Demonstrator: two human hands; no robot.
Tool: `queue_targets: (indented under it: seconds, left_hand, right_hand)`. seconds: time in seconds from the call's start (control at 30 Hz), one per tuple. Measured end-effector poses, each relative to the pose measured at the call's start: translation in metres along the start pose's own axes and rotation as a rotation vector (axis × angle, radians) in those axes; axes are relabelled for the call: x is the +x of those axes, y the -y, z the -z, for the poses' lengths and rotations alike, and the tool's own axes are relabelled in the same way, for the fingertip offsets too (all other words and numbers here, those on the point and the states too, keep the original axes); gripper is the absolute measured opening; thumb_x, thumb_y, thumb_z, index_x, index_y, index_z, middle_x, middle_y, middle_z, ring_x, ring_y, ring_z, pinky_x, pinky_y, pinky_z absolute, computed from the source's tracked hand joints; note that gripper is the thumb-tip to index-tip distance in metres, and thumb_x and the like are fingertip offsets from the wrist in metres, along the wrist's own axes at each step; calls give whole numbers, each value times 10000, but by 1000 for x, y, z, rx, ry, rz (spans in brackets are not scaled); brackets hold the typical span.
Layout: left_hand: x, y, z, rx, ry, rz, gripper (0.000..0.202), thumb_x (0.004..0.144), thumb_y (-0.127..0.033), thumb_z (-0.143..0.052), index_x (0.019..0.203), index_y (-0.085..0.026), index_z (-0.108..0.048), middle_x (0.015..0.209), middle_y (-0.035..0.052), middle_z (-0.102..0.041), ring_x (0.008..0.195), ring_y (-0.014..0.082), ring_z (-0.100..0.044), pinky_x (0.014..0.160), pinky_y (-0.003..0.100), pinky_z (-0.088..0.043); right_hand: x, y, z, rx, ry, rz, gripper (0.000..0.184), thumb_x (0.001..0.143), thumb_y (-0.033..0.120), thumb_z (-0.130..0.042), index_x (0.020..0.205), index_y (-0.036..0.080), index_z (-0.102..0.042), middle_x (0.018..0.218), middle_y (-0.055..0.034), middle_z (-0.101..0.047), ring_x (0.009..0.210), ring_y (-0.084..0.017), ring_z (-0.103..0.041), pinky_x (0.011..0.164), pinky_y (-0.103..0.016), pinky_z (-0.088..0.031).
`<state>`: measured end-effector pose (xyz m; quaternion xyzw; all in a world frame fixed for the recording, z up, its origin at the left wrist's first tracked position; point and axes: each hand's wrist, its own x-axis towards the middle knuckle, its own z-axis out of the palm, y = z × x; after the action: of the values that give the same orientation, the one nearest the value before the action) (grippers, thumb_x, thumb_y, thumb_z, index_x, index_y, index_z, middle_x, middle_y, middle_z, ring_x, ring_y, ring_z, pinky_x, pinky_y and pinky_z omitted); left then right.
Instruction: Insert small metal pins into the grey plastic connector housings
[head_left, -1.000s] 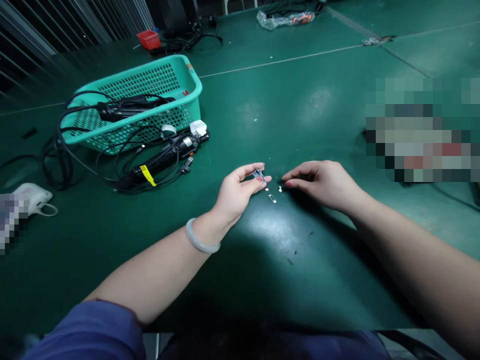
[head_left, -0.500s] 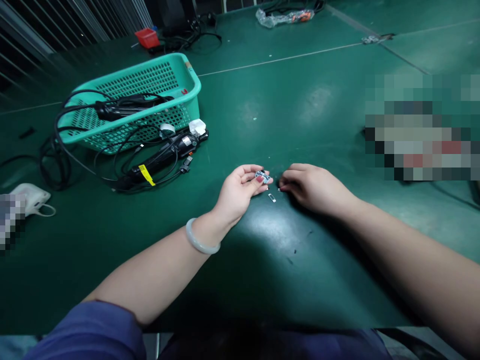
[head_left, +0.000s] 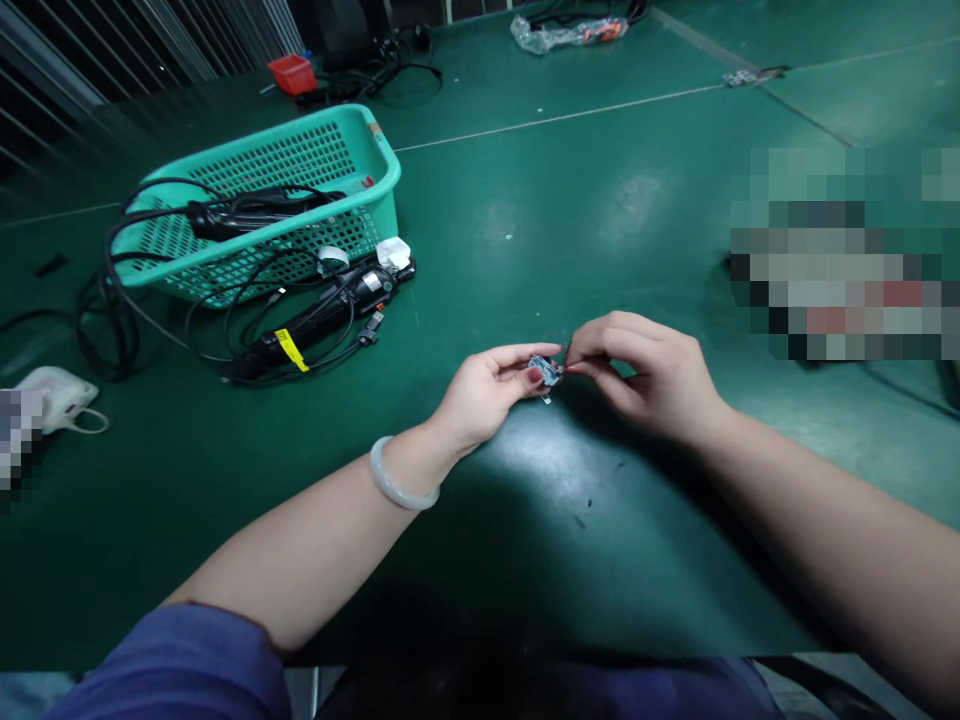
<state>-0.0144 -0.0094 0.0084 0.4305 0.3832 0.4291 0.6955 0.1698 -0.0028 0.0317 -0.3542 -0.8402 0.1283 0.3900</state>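
Note:
Between the thumb and fingers of my left hand (head_left: pixel 487 395) is a small circuit board (head_left: pixel 546 371), blue-grey with pale markings, held just over the table. My right hand (head_left: pixel 649 365) is pinched closed at the board's right edge. Whatever sits between its fingertips is too small to make out. Under the board, a little white rectangular piece (head_left: pixel 547 399) lies on the green table (head_left: pixel 480 560), mostly hidden by the board and my left fingers.
A turquoise basket (head_left: pixel 386 190) with a black tool and cables stands at the left. In front of it lies a black electric screwdriver (head_left: pixel 322 310). A white device (head_left: pixel 56 395) rests far left, a red bin (head_left: pixel 292 74) behind, a plastic-wrapped item (head_left: pixel 566 34) at the back.
My left hand has shifted slightly right with the circuit board. The right hand has lifted from the table, and its pinched fingertips now meet the board's edge.

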Motion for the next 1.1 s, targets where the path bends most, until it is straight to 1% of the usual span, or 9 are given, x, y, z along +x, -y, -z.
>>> queue_targets:
  seconds: [0.1, 0.2, 0.43, 0.6, 0.7, 0.77, 0.87, 0.97, 1.1]
  left_hand:
    - [0, 2, 0, 26, 35, -17, 331, 676, -272, -758, 983, -160, -702, 897, 48, -717, 778, 115, -644, 862, 335, -495]
    - [0, 2, 0, 54, 17, -56, 336, 629, -222, -786, 945, -161, -692, 908, 43, -715, 822, 128, -656, 873, 329, -494]
    - [0, 0, -2, 74, -43, -79, 340, 567, -138, -802, 880, -152, -670, 854, 29, -698, 807, 127, -651, 825, 309, -507]
    - [-2, 0, -4, -3, -50, -36, 312, 581, -100, -792, 862, -143, -662, 827, 16, -695, 766, 106, -655, 798, 277, -518]
    - [-1, -2, -3, -96, -112, -24, 253, 660, -97, -741, 892, -146, -653, 841, 10, -689, 783, 102, -664, 820, 270, -517]
    - [1, -4, -2, -173, -196, -15, 186, 745, -109, -669, 924, -157, -647, 869, 8, -684, 829, 101, -669, 858, 271, -511]
    - [4, -5, 0, -251, -298, -15, 157, 826, -118, -573, 956, -169, -645, 925, 9, -679, 896, 97, -666, 914, 272, -494]
    - [5, -5, 2, -271, -318, -22, 172, 841, -119, -553, 975, -169, -649, 947, 14, -674, 905, 97, -664, 930, 281, -485]
    - [5, -5, 0, -249, -311, -17, 171, 834, -119, -568, 978, -167, -645, 921, 12, -674, 888, 95, -663, 942, 292, -476]
  right_hand:
    - [0, 3, 1, -34, -23, 44, 115, 841, 156, -549, 771, 233, -598, 802, -47, -671, 766, -176, -641, 698, -325, -535]
    - [0, 7, 2, -82, -34, 68, 57, 827, 189, -596, 788, 226, -613, 819, -56, -677, 771, -177, -644, 698, -320, -537]
    - [1, 13, 1, -121, -9, 11, 74, 821, 217, -617, 759, 233, -655, 797, -45, -702, 739, -185, -635, 688, -347, -533]
    - [0, 12, 1, -107, -40, -35, 96, 816, 216, -631, 737, 237, -681, 772, -30, -710, 716, -176, -630, 680, -336, -526]
    - [-1, 8, 0, -113, -77, -133, 99, 820, 216, -624, 761, 245, -699, 799, -29, -710, 746, -179, -645, 683, -327, -526]
    - [-2, 5, -3, -125, -38, -190, 102, 821, 212, -619, 779, 242, -708, 810, -32, -708, 759, -184, -648, 699, -330, -523]
    - [-3, 1, -12, -130, 115, -226, 105, 822, 208, -612, 811, 220, -716, 845, -42, -709, 807, -198, -645, 758, -344, -517]
    - [-3, -1, -24, -172, 217, -239, 111, 823, 224, -611, 846, 202, -718, 893, -57, -698, 843, -211, -633, 766, -347, -504]
    - [-1, -2, -34, -267, 272, -246, 117, 832, 242, -603, 817, 185, -704, 859, -66, -671, 814, -211, -609, 726, -332, -476]
